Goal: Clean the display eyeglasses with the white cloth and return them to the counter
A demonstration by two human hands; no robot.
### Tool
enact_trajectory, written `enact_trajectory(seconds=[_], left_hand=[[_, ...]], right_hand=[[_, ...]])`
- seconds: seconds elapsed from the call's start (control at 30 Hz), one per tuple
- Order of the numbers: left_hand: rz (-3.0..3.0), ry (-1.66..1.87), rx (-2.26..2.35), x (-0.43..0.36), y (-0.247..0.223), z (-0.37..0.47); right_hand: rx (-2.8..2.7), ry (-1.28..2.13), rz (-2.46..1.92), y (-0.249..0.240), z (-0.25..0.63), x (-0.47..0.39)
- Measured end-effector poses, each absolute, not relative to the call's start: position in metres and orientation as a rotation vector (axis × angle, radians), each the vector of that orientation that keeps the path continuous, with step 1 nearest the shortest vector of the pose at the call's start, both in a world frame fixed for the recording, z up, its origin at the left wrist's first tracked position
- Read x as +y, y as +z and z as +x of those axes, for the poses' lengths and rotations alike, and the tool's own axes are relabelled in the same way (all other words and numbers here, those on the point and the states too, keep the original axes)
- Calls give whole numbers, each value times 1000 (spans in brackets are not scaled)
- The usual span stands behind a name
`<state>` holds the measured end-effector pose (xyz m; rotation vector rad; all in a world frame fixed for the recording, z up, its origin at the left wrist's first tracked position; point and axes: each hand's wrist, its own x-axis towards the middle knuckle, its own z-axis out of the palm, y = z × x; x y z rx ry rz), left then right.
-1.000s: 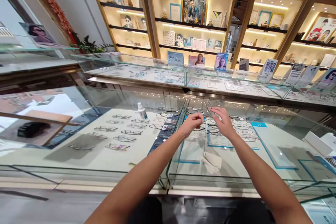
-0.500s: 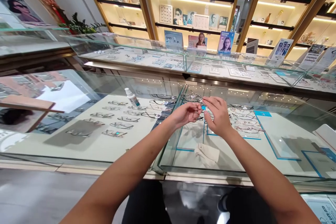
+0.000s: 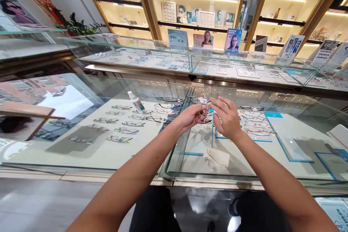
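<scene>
Above the glass counter, my left hand is closed on a pair of thin-framed eyeglasses, whose rims show at the fingertips. My right hand faces it with fingers stretched and thumb apart. Its fingertips are right at the glasses; whether they touch cannot be made out. A pale crumpled cloth lies on the counter below the hands. To the left, a white spray bottle stands on the glass.
Rows of eyeglasses lie inside the glass showcase. More frames are under the right pane. A second showcase with upright ad cards stands behind. A wooden-edged mirror is at the left.
The eyeglasses have turned, and their rims show more clearly at my left fingers. My right hand has shifted slightly right, its fingers spread more. The camera view has moved a little.
</scene>
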<state>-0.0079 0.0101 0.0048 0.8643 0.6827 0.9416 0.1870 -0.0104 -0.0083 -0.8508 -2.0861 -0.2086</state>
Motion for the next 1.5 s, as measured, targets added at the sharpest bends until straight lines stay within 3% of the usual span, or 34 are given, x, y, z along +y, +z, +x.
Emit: enact_trajectory(seconds=[0.27,0.47,0.63,1.03,1.23,1.5], left_hand=[[1467,1082,876,12,-5,-5],[1621,1099,853,11,-8,-5],[1691,1129,904,13,-12,-7],[2103,1634,1595,27,-15,-29],[2118,1637,1650,28,-19,-28],[1979,1920,1583,16,-14,-20]], right_hand=[[-1572,880,-939,-7,183,3],[-1323,1263,-960,-8,180,5],[-1202,1378,-977,-9,182,11],[-1151,1594,-882,-2,189,14],[-1094,1674,-833,0,189,12],[-1098,1537,-833,3,194,14]])
